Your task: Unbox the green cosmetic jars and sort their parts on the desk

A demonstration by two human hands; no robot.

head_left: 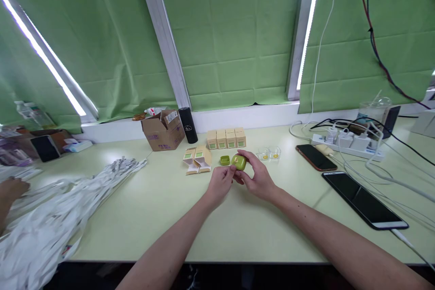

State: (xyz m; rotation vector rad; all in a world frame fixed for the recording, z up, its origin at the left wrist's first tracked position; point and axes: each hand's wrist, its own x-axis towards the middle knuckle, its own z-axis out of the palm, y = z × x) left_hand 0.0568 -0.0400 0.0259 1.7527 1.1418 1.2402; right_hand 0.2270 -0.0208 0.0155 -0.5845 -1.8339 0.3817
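Both hands hold a small rounded olive-green case (240,162) with a gold-coloured detail on its face, above the middle of the table. My left hand (220,185) pinches its lower left edge with the thumb. My right hand (258,176) curls around its right side, fingers over the top. Just left of the case lies a small hollow green piece (224,160) that looks like a shallow cup. Right of my right hand are clear plastic containers (268,153) with small yellow bits inside. To the left, small cream boxes (197,159) lie with their flaps open.
Several closed cream boxes (226,138) stand in a row behind. A brown carton (163,130) and a black cylinder (188,125) are back left. White strips (68,208) cover the left, beside another person's hand (13,189). Phones (363,199), cables and a power strip (350,142) lie right.
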